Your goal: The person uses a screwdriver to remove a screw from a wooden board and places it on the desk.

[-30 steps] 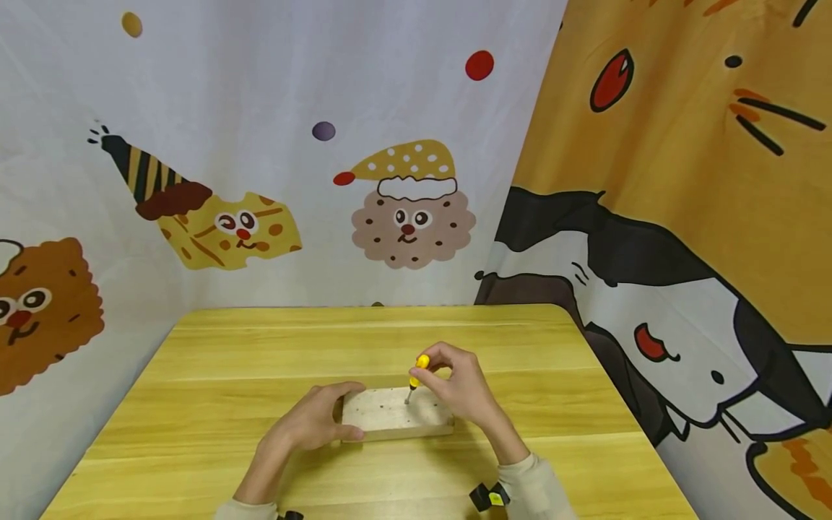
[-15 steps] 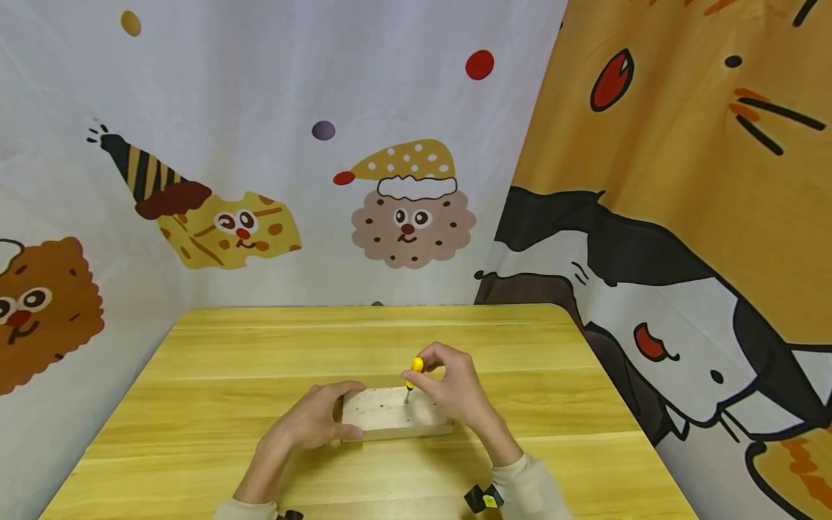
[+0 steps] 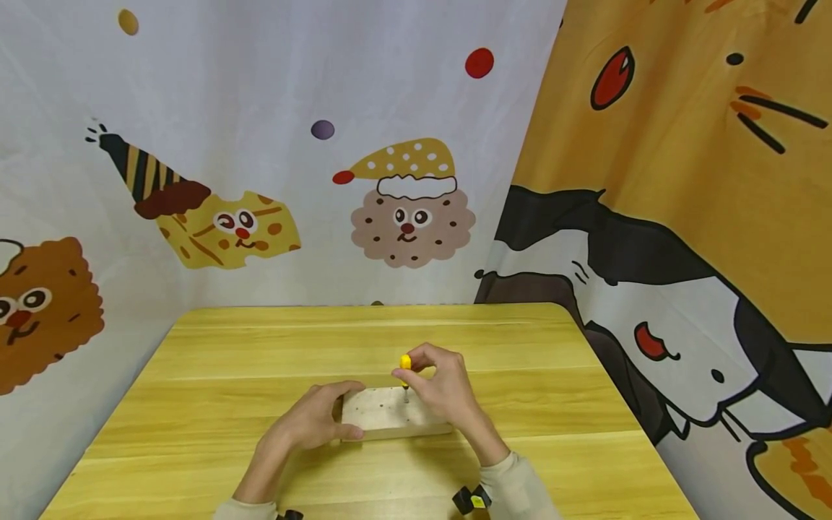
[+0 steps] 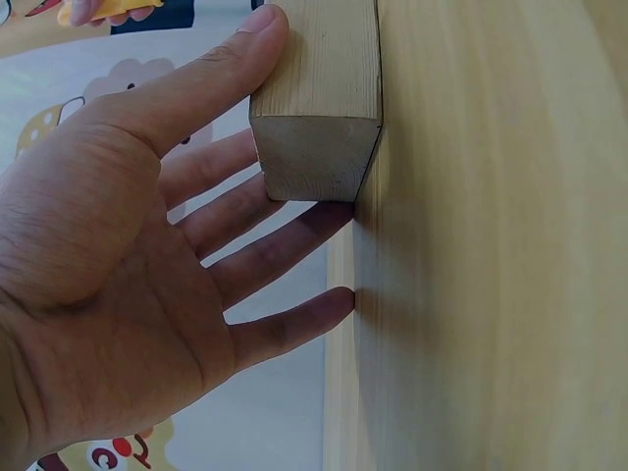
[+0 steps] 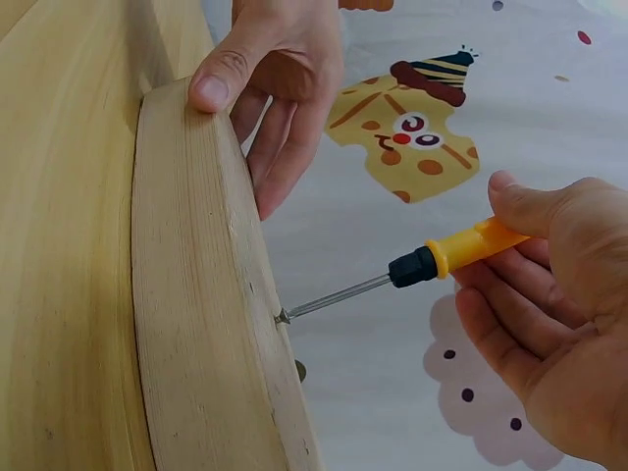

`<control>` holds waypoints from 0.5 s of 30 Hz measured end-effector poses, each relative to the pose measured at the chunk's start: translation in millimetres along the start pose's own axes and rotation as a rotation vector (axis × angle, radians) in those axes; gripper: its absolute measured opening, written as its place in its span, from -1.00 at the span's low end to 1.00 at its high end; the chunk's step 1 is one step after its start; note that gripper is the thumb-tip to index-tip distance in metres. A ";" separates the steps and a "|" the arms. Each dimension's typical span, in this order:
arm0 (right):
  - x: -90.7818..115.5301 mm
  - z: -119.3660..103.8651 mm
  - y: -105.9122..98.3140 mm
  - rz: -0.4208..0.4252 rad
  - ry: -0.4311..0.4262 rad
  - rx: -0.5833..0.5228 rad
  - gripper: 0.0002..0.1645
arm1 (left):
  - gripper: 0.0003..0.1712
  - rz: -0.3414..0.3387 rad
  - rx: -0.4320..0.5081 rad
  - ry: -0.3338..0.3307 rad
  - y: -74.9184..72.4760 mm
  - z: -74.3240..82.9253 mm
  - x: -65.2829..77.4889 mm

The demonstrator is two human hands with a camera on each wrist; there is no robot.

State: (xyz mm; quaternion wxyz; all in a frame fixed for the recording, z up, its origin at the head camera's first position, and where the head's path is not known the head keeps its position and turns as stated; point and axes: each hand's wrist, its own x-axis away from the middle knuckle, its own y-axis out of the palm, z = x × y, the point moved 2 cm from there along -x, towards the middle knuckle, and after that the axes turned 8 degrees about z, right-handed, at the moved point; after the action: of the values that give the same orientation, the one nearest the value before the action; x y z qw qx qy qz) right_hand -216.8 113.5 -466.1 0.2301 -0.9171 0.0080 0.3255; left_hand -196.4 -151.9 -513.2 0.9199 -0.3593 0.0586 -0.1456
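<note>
A pale wooden block (image 3: 377,417) with several small holes lies flat on the table. My left hand (image 3: 312,420) holds its left end, thumb on the near side and fingers on the far side; the left wrist view shows the block's end face (image 4: 312,157) between them. Between thumb and fingers, my right hand (image 3: 445,386) grips a yellow-handled screwdriver (image 5: 471,247). Its handle meets a black collar, and the metal shaft runs down to a small screw (image 5: 283,316) in the block's top. In the head view the screwdriver stands nearly upright.
The wood-grain table (image 3: 260,347) spreads out around the block. Behind it hangs a white curtain (image 3: 260,87) with cartoon figures, and an orange one (image 3: 676,166) is at the right. Black wrist devices, one at the right wrist (image 3: 471,499), sit near the sleeves.
My right hand has shifted left, and the screwdriver has swung from leaning right to nearly upright, its tip staying at the same spot. My left hand and the block have stayed put.
</note>
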 end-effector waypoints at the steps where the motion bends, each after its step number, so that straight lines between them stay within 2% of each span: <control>1: -0.1 0.0 0.0 -0.007 0.012 -0.010 -0.80 | -0.02 0.000 0.001 0.002 -0.2 0.4 0.1; 8: 0.3 7.2 0.9 -0.113 0.106 -0.161 -0.87 | -0.02 -0.001 0.002 0.018 0.0 0.1 0.3; 15: 0.0 13.7 3.6 -0.243 0.187 -0.281 -0.78 | -0.02 -0.009 0.008 0.026 -0.6 1.2 0.2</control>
State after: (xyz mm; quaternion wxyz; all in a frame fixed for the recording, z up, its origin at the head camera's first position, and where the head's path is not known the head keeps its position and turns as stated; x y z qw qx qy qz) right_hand -225.5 116.1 -476.9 0.1360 -0.9606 -0.1269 0.2067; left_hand -196.1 -151.6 -511.9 0.9198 -0.3539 0.0686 -0.1547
